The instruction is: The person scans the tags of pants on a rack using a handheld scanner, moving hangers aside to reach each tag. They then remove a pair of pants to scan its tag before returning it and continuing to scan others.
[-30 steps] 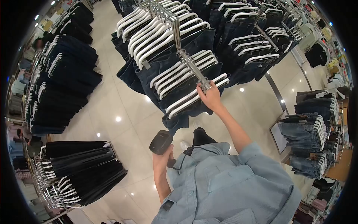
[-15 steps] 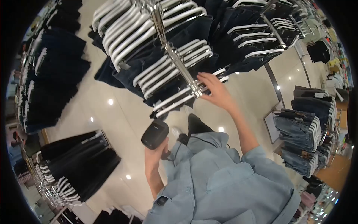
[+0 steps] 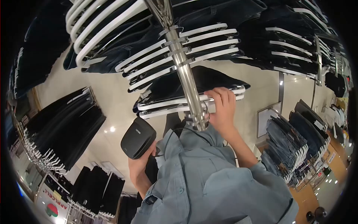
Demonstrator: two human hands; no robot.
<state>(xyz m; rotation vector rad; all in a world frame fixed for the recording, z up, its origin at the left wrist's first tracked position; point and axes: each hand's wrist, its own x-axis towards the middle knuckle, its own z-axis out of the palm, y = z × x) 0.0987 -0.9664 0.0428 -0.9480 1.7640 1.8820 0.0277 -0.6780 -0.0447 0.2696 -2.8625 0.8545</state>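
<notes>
A black handheld scanner (image 3: 138, 138) is gripped in my left hand (image 3: 140, 164), its broad head tilted up beside the front of the rack. My right hand (image 3: 222, 109) is closed on a white hanger (image 3: 238, 89) to the right of the metal rail's end, with the thumb near the rail. The chrome rail (image 3: 186, 76) runs from the top centre down toward my chest. Two white hangers sit close together near its tip, and several more hang farther up. Dark trousers (image 3: 212, 76) hang from them. The fingertips of my right hand are partly hidden behind the hanger.
Black trousers (image 3: 67, 130) hang on a rack at the left, with more dark garments (image 3: 99, 190) below. Folded-over blue jeans (image 3: 279, 143) hang at the right beside a framed board (image 3: 265, 121). A pale tiled floor (image 3: 115, 108) shows between racks.
The view has moved closer to the rail. The two front hangers now stand apart from the group behind them, and my right hand has closed on a hanger. The scanner is still held.
</notes>
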